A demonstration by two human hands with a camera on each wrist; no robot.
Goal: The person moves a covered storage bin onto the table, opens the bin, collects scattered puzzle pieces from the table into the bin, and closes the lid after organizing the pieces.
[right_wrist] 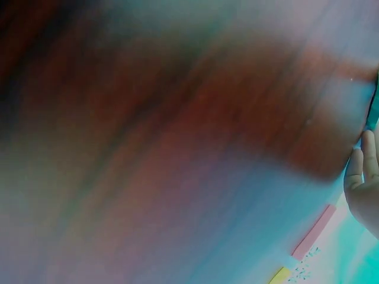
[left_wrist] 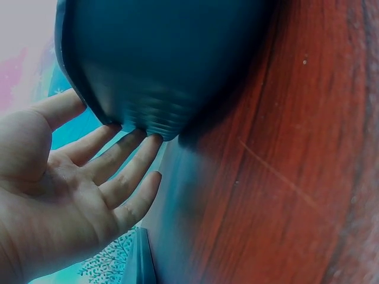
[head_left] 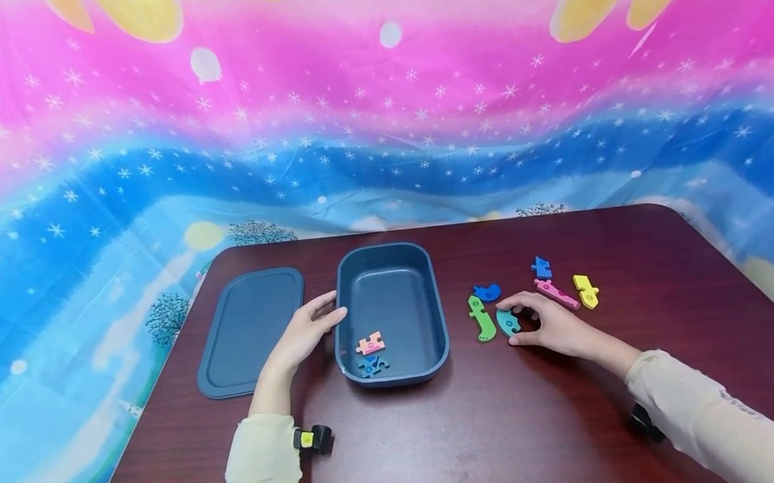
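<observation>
A dark blue-grey plastic box [head_left: 392, 319] stands uncovered on the table. My left hand [head_left: 305, 332] holds its left side, thumb at the rim and fingertips against the outer wall, as the left wrist view also shows. Inside the box, near its front left corner, lie an orange puzzle piece [head_left: 370, 344] and a dark teal one [head_left: 373, 367]. My right hand [head_left: 552, 324] pinches a teal puzzle piece [head_left: 508, 323] by its edges at the table top. Beside it are a green piece [head_left: 481, 319] and a blue piece [head_left: 488, 293]. In the right wrist view, the hand [right_wrist: 366, 183] is cut off at the edge.
A matching flat lid [head_left: 252, 331] lies left of the box. Beyond my right hand are a pink piece [head_left: 557, 294], a yellow piece [head_left: 586, 292] and another blue piece [head_left: 542, 267]. A patterned cloth [head_left: 383, 128] hangs behind the dark wooden table [head_left: 407, 440].
</observation>
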